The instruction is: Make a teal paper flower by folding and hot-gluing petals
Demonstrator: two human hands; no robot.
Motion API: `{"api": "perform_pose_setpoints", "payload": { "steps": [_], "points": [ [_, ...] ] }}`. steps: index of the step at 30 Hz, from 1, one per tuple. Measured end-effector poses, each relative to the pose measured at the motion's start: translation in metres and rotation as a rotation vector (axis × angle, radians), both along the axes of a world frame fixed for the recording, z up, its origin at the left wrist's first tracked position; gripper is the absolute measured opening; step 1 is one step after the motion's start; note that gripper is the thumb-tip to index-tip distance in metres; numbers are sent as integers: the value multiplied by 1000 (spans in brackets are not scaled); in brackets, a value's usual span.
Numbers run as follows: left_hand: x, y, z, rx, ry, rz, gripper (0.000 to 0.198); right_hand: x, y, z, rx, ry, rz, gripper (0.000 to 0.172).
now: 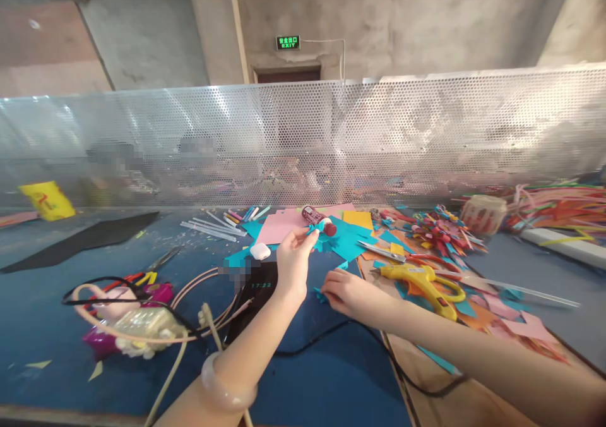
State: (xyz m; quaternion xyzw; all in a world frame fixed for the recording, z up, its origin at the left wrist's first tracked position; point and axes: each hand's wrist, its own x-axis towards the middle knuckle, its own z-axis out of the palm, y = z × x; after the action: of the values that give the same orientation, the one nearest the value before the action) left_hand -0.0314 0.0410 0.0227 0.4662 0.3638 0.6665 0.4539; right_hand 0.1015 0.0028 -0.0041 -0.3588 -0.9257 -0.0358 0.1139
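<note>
My left hand (pixel 292 259) is raised over the table, finger and thumb closed on a small crumpled piece of blue paper (pixel 314 227). Just behind it a dark red bottle (pixel 312 215) lies on its side on sheets of pink paper (pixel 277 227) and blue paper (pixel 353 242). Lower and to the right, my right hand (pixel 349 295) rests near the tabletop with curled fingers. Another scrap of blue paper (pixel 320 296) pokes out at its fingertips. Under my left forearm lies a black phone (pixel 253 300), its screen showing the time.
Right of my hands lie a yellow glue gun (pixel 421 282), scissors (pixel 381 251), paper scraps (pixel 530 326) and a heap of colourful paper flowers (pixel 442 231). Cables and a pouch of purple and clear plastic (pixel 151 329) sit left. A perforated metal screen (pixel 303 136) bounds the back.
</note>
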Motion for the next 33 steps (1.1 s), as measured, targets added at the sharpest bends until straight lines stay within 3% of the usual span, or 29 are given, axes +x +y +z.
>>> {"api": "perform_pose_setpoints", "payload": {
  "steps": [5, 9, 11, 14, 17, 19, 22, 26, 33],
  "points": [
    [0, 0, -3, -24, -24, -54, 27, 6, -2, 4, -127, 138, 40, 25],
    [2, 0, -6, -26, -1, -77, 26, -4, 2, 3, -99, 70, 10, 16],
    [2, 0, -5, -45, -8, -88, 25, -4, 3, 0, -97, 134, -21, 20],
    [2, -2, -1, -98, -64, -172, 23, 8, 4, -3, -243, 458, -167, 22],
    [3, -6, 4, -233, -191, -376, 20, 27, 3, -2, -576, 846, -321, 17],
    [3, -9, 5, -325, -267, -516, 17, 37, 1, -2, -725, 1042, -343, 17],
    [6, -13, 4, -387, -278, -646, 13, 44, 0, -2, -814, 1228, -291, 20],
    [10, -14, 1, -390, -262, -658, 11, 45, -1, -2, -880, 1303, -231, 21],
    [12, -12, -1, -394, -222, -630, 15, 42, -5, 1, -810, 1275, -269, 23]
  ]
}}
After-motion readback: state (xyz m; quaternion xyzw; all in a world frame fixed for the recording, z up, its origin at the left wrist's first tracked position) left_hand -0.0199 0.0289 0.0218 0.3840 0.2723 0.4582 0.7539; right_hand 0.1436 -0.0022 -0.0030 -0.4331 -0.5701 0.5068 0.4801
